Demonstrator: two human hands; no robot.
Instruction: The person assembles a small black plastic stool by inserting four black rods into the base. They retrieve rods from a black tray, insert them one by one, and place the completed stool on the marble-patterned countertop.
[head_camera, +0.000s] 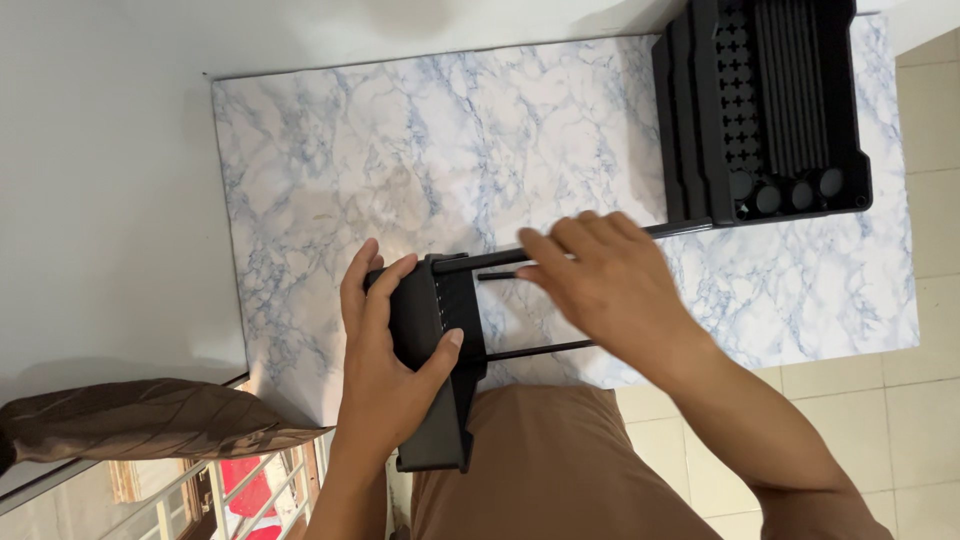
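- Gripping a black plastic shelf panel at the marble-patterned table's near edge, left hand wraps closed around it.
- Right hand, fingers curled, holds a thin black metal rod fitted into the panel.
- Stacked black plastic trays sit at the far right corner.

Two hands in view: left hand and right hand. One black plastic shelf panel under the left hand. Three thin black rods: one long rod reaching toward the stack, one short rod partly hidden by the right fingers, one lower rod. One stack of black trays at the far right corner; count of trays within it not clear, about three edges showing. Four round sockets along the stack's near edge. One marble-patterned tabletop. One brown cushion at lower left.
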